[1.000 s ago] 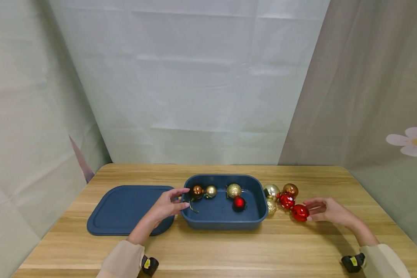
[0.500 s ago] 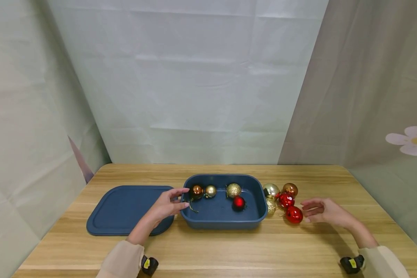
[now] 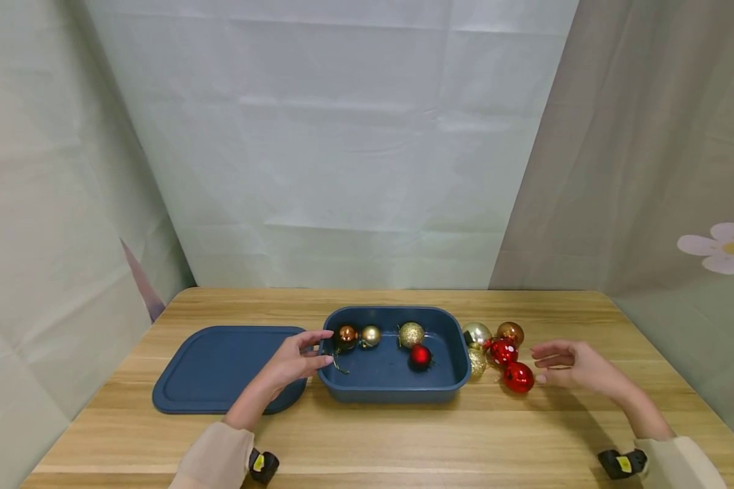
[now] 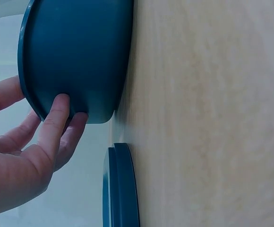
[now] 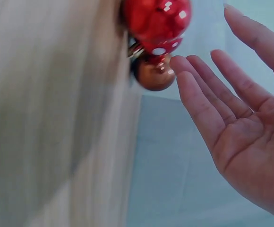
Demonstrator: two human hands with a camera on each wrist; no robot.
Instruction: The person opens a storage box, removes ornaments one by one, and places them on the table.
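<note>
The right hand (image 3: 571, 367) no longer touches the red bauble (image 3: 518, 377): a second ago its fingertips rested against that ball, and now it has drawn back a little and lies apart from it, fingers straight and spread, holding nothing. The ball has rolled slightly toward the blue tub (image 3: 397, 392) and sits on the tabletop (image 3: 404, 441) just to the left of the fingertips, touching the other red bauble (image 3: 503, 352) in the cluster beside the tub. As a judgement, the ball has been nudged and let go rather than picked up, so it lies loose outside the tub.

The left hand (image 3: 293, 362) has not moved: it grips the near-left corner of the tub, thumb over the rim and fingers curled against the outer wall, with the blue lid (image 3: 220, 370) lying flat just beneath its wrist.

The left wrist view shows what the head view hides: the fingers (image 4: 56, 118) pressing on the outside of the tub wall (image 4: 80, 52), and the lid's edge (image 4: 120, 189) lying apart from the tub. The right wrist view shows the open palm (image 5: 248, 142) empty, with a small gap between its fingertips and the red ball (image 5: 157, 21), and a copper bauble (image 5: 152, 73) just behind. Only the head view shows the four baubles already inside the tub, among them a gold glitter ball (image 3: 412, 334).
</note>
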